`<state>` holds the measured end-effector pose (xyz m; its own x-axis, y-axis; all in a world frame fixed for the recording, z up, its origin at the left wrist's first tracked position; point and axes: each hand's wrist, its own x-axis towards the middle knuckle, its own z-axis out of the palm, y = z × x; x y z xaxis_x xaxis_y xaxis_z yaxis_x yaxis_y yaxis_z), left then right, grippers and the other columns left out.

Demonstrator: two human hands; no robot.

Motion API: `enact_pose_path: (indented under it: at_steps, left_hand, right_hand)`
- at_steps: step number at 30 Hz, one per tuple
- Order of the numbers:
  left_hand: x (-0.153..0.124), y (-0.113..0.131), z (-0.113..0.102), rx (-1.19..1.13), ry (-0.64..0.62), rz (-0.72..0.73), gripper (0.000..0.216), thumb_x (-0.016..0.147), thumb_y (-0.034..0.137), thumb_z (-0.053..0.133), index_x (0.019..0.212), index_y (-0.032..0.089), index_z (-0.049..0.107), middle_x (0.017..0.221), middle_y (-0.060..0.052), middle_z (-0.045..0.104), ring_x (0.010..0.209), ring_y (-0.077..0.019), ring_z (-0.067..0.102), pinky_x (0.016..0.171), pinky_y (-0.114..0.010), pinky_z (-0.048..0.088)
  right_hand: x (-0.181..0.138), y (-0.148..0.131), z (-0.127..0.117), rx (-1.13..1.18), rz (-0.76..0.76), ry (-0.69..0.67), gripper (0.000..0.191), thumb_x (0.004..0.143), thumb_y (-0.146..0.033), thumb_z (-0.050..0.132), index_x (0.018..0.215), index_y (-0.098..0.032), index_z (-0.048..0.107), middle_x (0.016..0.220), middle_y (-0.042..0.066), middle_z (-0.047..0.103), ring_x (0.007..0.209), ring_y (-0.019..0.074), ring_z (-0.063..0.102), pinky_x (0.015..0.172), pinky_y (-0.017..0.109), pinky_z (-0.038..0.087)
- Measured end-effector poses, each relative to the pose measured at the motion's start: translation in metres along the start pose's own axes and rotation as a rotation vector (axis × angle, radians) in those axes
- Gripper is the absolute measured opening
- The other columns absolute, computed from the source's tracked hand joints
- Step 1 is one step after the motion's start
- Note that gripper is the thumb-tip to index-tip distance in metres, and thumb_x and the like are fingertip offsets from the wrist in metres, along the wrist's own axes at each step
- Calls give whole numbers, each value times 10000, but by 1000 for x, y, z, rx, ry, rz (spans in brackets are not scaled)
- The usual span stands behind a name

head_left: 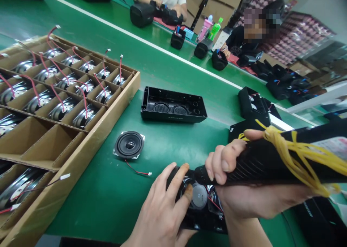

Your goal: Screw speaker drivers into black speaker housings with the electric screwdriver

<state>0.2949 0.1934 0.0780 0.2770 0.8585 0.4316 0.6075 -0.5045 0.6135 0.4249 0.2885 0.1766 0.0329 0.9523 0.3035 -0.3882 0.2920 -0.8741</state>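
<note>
My right hand (230, 167) is wrapped round a black electric screwdriver (252, 162) with yellow bands tied about its body. The tool's nose points down and left into a black speaker housing (203, 221); its tip is hidden. My left hand (165, 207) grips the left side of that housing, fingers over its rim. Inside the housing sits a speaker driver with a round grey back (199, 196), and a second driver (214, 196) with red wires lies partly under my right hand. Left of my hands, a loose speaker driver (129, 144) lies cone up, its red-and-black lead stretched toward me.
A divided cardboard box (108, 131) of speaker drivers stands on the left. Another black housing (173, 109) lies open on the green table (151, 138). More black housings (249, 104) are at the right. Two people (169, 1) work across the table among black speakers and bottles.
</note>
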Motion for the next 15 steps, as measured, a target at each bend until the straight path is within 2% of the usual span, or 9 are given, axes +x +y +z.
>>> enact_pose_path:
  at_steps: [3,8,13,15]
  left_hand:
    - [1,0,-2,1,-23,-15,632,774,259,817,1365,165,616,1666,-191,402,1523,-470,348,1076,-650,563]
    - [2,-1,-3,-2,-29,3,568,793,240,796,1330,158,631,1675,-199,371,1534,-455,338,1097,-651,555]
    - [2,-3,-4,0,-11,13,601,777,220,792,1350,167,618,1675,-185,359,1536,-453,333,1110,-650,545]
    - [2,-3,-4,4,3,20,622,778,242,807,1364,176,610,1662,-193,381,1530,-459,351,1099,-649,552]
  right_hand:
    - [-4,3,1,6,4,-29,543,832,-724,761,1124,-266,749,678,-46,621,410,102,505,383,221,458]
    - [-9,10,-1,23,7,-110,482,881,-699,719,1117,-281,749,647,-48,609,407,109,493,392,226,457]
    - [-9,10,3,61,26,-135,549,826,-761,734,1078,-273,756,647,-42,611,409,113,481,377,225,440]
    - [-8,7,6,47,47,-144,455,874,-705,721,1040,-283,753,615,-45,598,403,117,474,372,219,429]
